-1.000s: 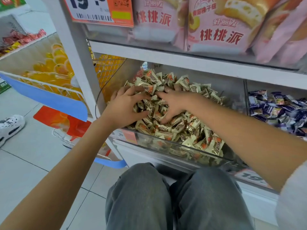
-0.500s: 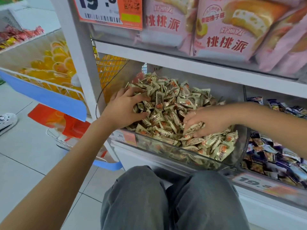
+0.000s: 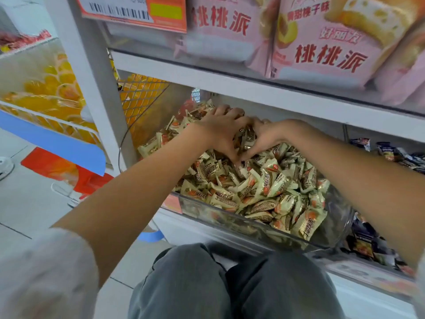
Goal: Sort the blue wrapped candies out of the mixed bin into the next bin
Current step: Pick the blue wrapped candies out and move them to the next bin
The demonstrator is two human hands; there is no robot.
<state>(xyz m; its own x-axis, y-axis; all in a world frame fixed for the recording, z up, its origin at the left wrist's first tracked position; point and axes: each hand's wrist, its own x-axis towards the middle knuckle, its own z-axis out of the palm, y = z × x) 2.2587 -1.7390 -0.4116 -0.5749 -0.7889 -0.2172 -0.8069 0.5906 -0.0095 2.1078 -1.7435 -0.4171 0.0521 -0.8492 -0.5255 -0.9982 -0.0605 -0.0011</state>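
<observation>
**Both hands meeting deep in the cream-wrapped pile**

The left hand (image 3: pixel 222 130) and right hand (image 3: pixel 266 138) are now lying side by side at the back of the mixed bin (image 3: pixel 259 229), thumbs touching near the pile's middle and fingers digging into the cream candies (image 3: pixel 264 185). Half a second ago the right hand was resting low at the bin's front right corner, well apart from the left; it is now pressing in just beside it, and the left has shifted from the bin's left edge toward the back. Whether either hand is gripping a candy I cannot tell, since the fingertips are buried in wrappers. The blue wrapped candies (image 3: pixel 400 155) are sitting in the next bin (image 3: pixel 368 265) along the shelf's right edge, partly hidden behind the right forearm. No blue wrapper is showing in the mixed bin's visible top layer.
</observation>
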